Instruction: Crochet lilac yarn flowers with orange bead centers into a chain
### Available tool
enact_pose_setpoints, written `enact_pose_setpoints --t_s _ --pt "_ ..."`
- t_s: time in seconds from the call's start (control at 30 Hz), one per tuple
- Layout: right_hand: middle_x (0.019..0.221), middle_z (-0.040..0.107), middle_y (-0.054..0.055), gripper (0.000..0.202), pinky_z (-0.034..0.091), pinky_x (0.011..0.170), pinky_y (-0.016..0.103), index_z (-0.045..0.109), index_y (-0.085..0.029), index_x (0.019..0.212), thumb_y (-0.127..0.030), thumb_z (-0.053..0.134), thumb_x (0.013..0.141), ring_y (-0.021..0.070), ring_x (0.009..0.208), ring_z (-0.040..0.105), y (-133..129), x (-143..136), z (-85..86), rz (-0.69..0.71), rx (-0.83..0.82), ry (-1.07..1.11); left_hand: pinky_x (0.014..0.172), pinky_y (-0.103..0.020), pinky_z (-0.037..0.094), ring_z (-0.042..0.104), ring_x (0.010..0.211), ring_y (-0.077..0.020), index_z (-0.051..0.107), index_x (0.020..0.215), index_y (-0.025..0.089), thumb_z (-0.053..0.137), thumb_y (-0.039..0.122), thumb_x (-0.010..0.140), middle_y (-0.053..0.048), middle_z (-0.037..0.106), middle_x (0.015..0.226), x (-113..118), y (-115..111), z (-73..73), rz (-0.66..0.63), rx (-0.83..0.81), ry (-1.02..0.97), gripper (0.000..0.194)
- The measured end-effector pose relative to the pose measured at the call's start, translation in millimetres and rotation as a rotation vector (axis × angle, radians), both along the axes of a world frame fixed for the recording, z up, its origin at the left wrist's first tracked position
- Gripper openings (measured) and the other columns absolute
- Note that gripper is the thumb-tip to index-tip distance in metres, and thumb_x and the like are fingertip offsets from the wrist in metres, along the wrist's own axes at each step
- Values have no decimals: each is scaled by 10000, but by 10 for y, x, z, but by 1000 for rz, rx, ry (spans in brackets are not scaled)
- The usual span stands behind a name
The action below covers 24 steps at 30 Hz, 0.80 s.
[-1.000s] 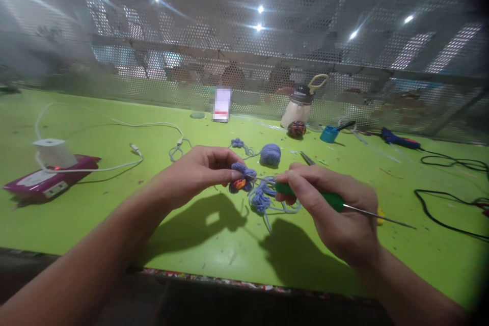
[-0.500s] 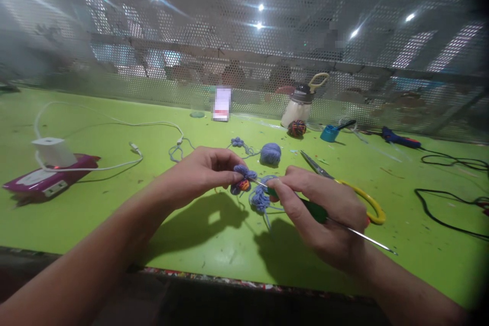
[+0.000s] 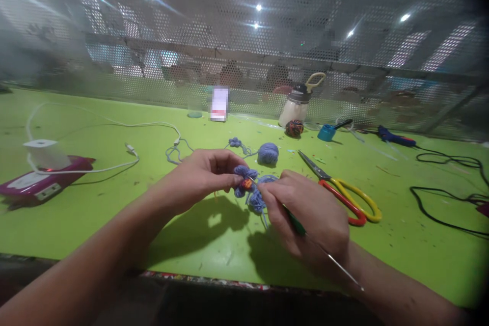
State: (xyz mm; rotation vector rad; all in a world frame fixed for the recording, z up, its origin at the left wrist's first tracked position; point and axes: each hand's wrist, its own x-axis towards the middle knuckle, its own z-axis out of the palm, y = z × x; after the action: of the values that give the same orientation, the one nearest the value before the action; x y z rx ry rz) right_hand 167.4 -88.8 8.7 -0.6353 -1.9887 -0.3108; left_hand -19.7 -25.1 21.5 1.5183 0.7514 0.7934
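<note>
Head camera view: a bright green desk (image 3: 95,214), where the left hand (image 3: 198,175) pinches a small blue crocheted flower (image 3: 243,179) just above the middle of the near edge, and the right hand (image 3: 305,214) is closed around a green-handled crochet hook (image 3: 296,224) whose tip meets the flower. The flower looks light, soft and easily squashed, probably best held by its petal edges. Toward the far edge, a white bottle (image 3: 296,107) stands closed, contents hidden; yellow-handled scissors (image 3: 344,193) lie just right of the hands.
</note>
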Motion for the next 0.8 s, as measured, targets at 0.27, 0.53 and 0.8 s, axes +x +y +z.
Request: enact_pose_setpoints --t_s 0.27,0.53,0.8 --pt "727 652 96 141 411 547 318 625 -100 911 -12 548 834 159 603 510 14 -8 -42 21 -13 26 655 -265 481 628 651 -117 635 855 119 751 103 702 -16 705 727 42 -27 13 73 -20 -107 193" --pt "712 655 121 117 417 553 329 637 -64 884 0 558 828 164 611 521 4 -6 -29 32 -39 20 654 -262 473 633 671 -121 652 832 129 750 130 719 -9 703 736 24 -13 7 61 2 -107 150" --pt "725 666 95 93 464 617 323 653 -74 859 -33 570 858 152 647 566 -22 16 9 28 -102 59 705 -291 470 640 694 -135 689 822 125 737 152 734 -26 722 748 10 -8 21 68 -8 -54 104"
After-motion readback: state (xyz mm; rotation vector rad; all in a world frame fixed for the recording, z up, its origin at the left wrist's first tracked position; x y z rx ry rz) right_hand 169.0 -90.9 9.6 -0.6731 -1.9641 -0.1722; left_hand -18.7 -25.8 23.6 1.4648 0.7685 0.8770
